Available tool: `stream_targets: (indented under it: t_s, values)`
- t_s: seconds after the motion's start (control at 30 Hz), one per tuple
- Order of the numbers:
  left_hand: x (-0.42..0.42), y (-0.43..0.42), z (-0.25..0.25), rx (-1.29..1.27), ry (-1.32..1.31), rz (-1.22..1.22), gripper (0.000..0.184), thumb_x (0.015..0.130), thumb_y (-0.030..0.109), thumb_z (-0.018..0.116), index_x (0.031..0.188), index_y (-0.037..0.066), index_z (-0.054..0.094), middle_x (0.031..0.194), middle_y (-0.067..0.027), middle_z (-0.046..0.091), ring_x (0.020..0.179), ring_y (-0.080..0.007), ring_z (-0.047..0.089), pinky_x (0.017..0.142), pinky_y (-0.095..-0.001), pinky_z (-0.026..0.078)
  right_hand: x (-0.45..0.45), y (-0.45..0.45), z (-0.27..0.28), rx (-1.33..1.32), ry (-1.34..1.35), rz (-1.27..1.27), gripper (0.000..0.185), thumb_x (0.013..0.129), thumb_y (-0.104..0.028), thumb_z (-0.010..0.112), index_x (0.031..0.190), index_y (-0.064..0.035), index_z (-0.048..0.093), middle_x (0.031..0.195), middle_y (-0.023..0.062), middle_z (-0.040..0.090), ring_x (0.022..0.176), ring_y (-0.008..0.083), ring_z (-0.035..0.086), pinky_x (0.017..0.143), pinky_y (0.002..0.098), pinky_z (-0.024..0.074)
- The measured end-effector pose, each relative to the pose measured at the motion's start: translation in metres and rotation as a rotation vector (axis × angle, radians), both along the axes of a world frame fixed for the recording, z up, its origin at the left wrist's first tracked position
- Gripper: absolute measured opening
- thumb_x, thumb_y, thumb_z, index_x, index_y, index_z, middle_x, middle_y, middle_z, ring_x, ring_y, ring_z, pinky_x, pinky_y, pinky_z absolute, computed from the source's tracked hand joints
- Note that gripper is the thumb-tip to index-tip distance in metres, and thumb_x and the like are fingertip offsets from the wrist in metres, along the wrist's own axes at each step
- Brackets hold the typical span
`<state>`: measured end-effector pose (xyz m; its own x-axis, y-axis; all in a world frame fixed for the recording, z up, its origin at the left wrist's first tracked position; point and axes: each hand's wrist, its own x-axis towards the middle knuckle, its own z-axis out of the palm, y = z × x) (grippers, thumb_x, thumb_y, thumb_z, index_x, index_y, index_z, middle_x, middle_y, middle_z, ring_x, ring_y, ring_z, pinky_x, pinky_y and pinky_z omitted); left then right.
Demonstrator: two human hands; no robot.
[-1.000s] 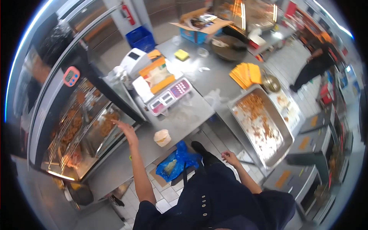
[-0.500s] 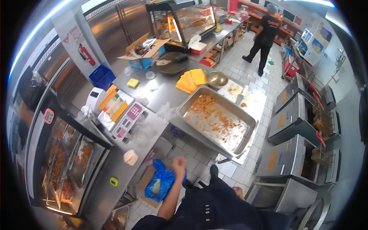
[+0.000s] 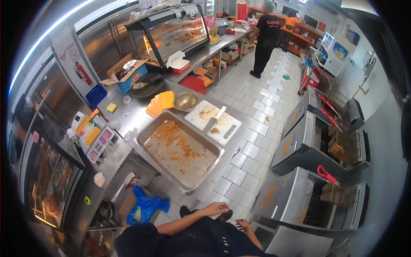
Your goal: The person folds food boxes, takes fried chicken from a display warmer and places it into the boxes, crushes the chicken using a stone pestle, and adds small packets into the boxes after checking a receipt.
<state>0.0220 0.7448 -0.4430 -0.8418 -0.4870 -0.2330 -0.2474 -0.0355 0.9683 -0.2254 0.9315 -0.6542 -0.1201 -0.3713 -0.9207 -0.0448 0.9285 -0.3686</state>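
My left hand [image 3: 217, 208] is in front of my body at the lower middle, loosely bent and empty. Close to its right, my right hand [image 3: 243, 224] hangs with relaxed, slightly parted fingers and nothing in them. Neither touches an object. Beyond them on the steel table is a large metal tray [image 3: 188, 187] with orange crumbs scattered inside. A white cutting board [image 3: 223, 133] beside it carries a knife [image 3: 214, 120] and scraps. Behind the tray are a metal bowl [image 3: 186, 102] and yellow-orange packets [image 3: 161, 103].
Fryers [image 3: 282, 195] with red-handled baskets line the right side. A blue bag [image 3: 147, 204] lies low at left, near a warming cabinet [image 3: 49, 180] and a scale [image 3: 101, 143]. A person in black [image 3: 265, 40] stands in the tiled aisle, with another person [image 3: 289, 28] farther back.
The view has swung right, bringing the fryers and aisle further in. My left hand has come from the warming cabinet across to my front, near my right hand.
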Motion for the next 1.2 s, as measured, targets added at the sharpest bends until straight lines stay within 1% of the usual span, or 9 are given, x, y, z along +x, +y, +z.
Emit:
stream_targets:
  t_s: [0.1,0.2,0.3,0.47,0.6,0.7,0.97,1.1,1.2]
  values:
    - [-0.054,-0.020,0.016,0.023,-0.025,0.045,0.034,0.099,0.034,0.063,0.117,0.004,0.065,0.102,-0.0097,0.071,0.094,-0.0176,0.066,0.085,-0.0338,0.052,-0.063,-0.036,0.008,-0.135,-0.017,-0.090,0.039,0.098,-0.036,0.062,0.126,-0.0103,0.057,0.103,0.0127,0.072,0.092,0.0245,0.070,0.075,0.0402,0.0549]
    - [-0.094,-0.045,0.025,0.025,-0.035,0.102,0.034,0.099,0.033,0.063,0.117,0.003,0.064,0.101,-0.0093,0.071,0.092,-0.0171,0.066,0.084,-0.0331,0.052,-0.100,-0.100,0.009,-0.221,0.041,-0.229,0.039,0.096,-0.035,0.064,0.118,-0.0037,0.061,0.101,0.0146,0.073,0.080,0.0222,0.071,0.065,0.0372,0.0556]
    - [-0.132,-0.071,0.016,0.091,0.039,0.176,0.032,0.100,0.031,0.062,0.119,0.004,0.064,0.102,-0.0072,0.070,0.091,-0.0138,0.065,0.083,-0.0311,0.051,-0.124,-0.171,0.020,-0.243,0.028,-0.190,0.032,0.098,-0.030,0.060,0.121,-0.0083,0.058,0.099,0.0105,0.072,0.082,0.0220,0.071,0.070,0.0382,0.0558]
    - [-0.204,-0.134,0.005,0.145,0.034,0.219,0.032,0.101,0.030,0.061,0.121,0.005,0.063,0.104,-0.0074,0.070,0.093,-0.0143,0.065,0.084,-0.0303,0.051,-0.173,-0.281,0.016,-0.261,-0.065,-0.069,0.031,0.099,-0.029,0.058,0.121,-0.0069,0.059,0.098,0.0114,0.072,0.080,0.0218,0.070,0.067,0.0374,0.0561]
    - [-0.270,-0.233,-0.007,0.171,0.077,0.166,0.036,0.101,0.030,0.062,0.126,0.005,0.061,0.113,-0.0087,0.069,0.105,-0.0179,0.065,0.092,-0.0323,0.050,-0.240,-0.357,-0.005,-0.283,-0.019,0.085,0.035,0.096,-0.033,0.063,0.117,-0.0051,0.062,0.096,0.0102,0.072,0.075,0.0204,0.070,0.065,0.0357,0.0561]
    - [-0.319,-0.329,0.021,0.052,0.048,0.212,0.035,0.099,0.030,0.065,0.124,0.006,0.062,0.110,-0.0093,0.070,0.101,-0.0184,0.066,0.090,-0.0332,0.051,-0.300,-0.416,0.016,-0.088,-0.025,0.127,0.030,0.096,-0.026,0.060,0.119,-0.0065,0.063,0.098,0.0114,0.072,0.082,0.0224,0.070,0.067,0.0381,0.0564]
    - [-0.393,-0.536,0.047,-0.050,0.126,0.477,0.033,0.095,0.030,0.069,0.121,0.009,0.064,0.105,-0.0070,0.071,0.098,-0.0185,0.068,0.087,-0.0343,0.054,-0.467,-0.587,0.021,-0.340,0.284,-0.012,0.028,0.095,-0.026,0.062,0.116,-0.0082,0.065,0.098,0.0088,0.072,0.078,0.0171,0.064,0.062,0.0343,0.0528]
    - [-0.410,-0.621,0.014,-0.026,0.128,0.609,0.032,0.095,0.028,0.070,0.120,0.008,0.064,0.106,-0.0074,0.071,0.099,-0.0183,0.068,0.087,-0.0340,0.054,-0.521,-0.648,0.008,-0.177,0.275,0.232,0.033,0.094,-0.027,0.063,0.121,-0.0082,0.065,0.103,0.0083,0.071,0.084,0.0185,0.065,0.066,0.0363,0.0538]
    - [-0.425,-0.691,-0.023,-0.017,0.044,0.716,0.031,0.094,0.029,0.070,0.117,0.008,0.065,0.106,-0.0087,0.071,0.097,-0.0185,0.069,0.088,-0.0346,0.054,-0.550,-0.690,-0.017,-0.112,0.162,0.523,0.046,0.093,-0.034,0.065,0.130,-0.0054,0.060,0.103,0.0142,0.072,0.082,0.0229,0.068,0.073,0.0399,0.0552]
